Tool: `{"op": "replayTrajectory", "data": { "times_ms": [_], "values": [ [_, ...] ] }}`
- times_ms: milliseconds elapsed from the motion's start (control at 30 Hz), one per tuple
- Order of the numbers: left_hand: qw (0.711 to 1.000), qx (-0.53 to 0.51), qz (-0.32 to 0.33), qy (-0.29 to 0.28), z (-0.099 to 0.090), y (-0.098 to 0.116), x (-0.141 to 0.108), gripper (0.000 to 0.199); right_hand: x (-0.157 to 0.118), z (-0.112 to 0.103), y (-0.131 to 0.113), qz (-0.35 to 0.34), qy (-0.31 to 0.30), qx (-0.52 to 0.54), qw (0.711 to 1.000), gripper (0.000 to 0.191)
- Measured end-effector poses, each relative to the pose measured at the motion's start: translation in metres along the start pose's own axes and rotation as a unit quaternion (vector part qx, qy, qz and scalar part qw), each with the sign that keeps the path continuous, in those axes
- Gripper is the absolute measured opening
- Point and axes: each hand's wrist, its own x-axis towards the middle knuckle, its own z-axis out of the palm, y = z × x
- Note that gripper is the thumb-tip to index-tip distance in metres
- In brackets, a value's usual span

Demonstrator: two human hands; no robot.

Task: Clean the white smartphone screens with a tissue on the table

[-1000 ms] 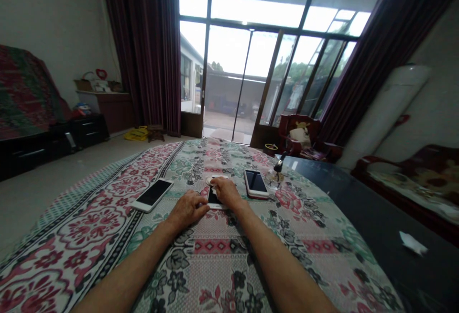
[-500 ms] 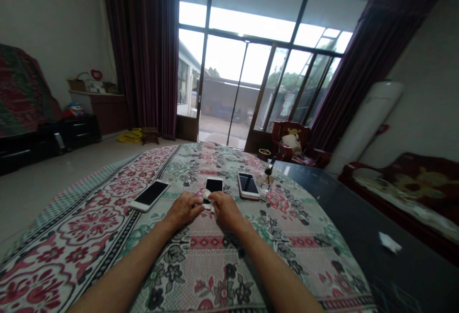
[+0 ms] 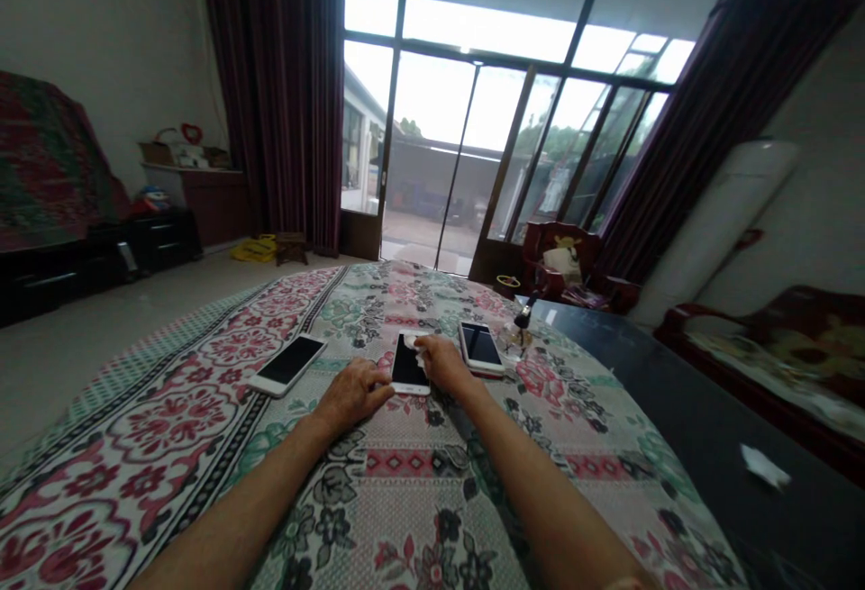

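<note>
white phone (image 3: 406,370), against left fingers (image 3: 379,377), partly under right fingers (image 3: 425,347)

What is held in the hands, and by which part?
The right hand holds a white wipe; exactly where is hidden. The left hand rests at the lower left edge of the middle phone.

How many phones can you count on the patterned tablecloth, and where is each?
3 visible: a left phone, a middle phone partly covered by the right hand, and a right phone. A reddish edge shows beneath the right phone; another may be hidden.
</note>
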Motion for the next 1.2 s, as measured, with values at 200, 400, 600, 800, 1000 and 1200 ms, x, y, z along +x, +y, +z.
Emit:
{"op": "replayTrajectory", "data": {
  "times_ms": [200,400,600,800,1000,1200],
  "values": [
    [1.0,-0.012,-0.008,0.002,-0.001,0.002,-0.002,0.012,0.038,0.011,0.009,0.011,-0.003,-0.025,1.0,0.039],
    [1.0,-0.012,-0.003,0.007,0.0,0.002,-0.001,0.012,0.059,0.017,0.006,0.01,0.004,-0.037,0.999,0.042],
    [1.0,-0.007,-0.001,0.014,0.001,0.002,-0.001,0.014,0.049,0.022,-0.004,-0.017,0.006,-0.035,0.999,0.042],
    [1.0,-0.004,-0.004,0.011,0.001,0.002,-0.002,0.014,0.025,0.02,-0.017,-0.042,0.006,-0.009,0.999,0.041],
    [1.0,-0.016,-0.002,0.016,0.0,0.001,-0.002,0.01,0.0,0.017,-0.021,-0.081,0.008,0.029,0.996,0.036],
    [0.996,-0.045,-0.076,0.034,-0.005,0.008,-0.002,0.012,-0.023,0.015,-0.021,-0.129,0.019,0.068,0.989,0.031]
  ]
}}
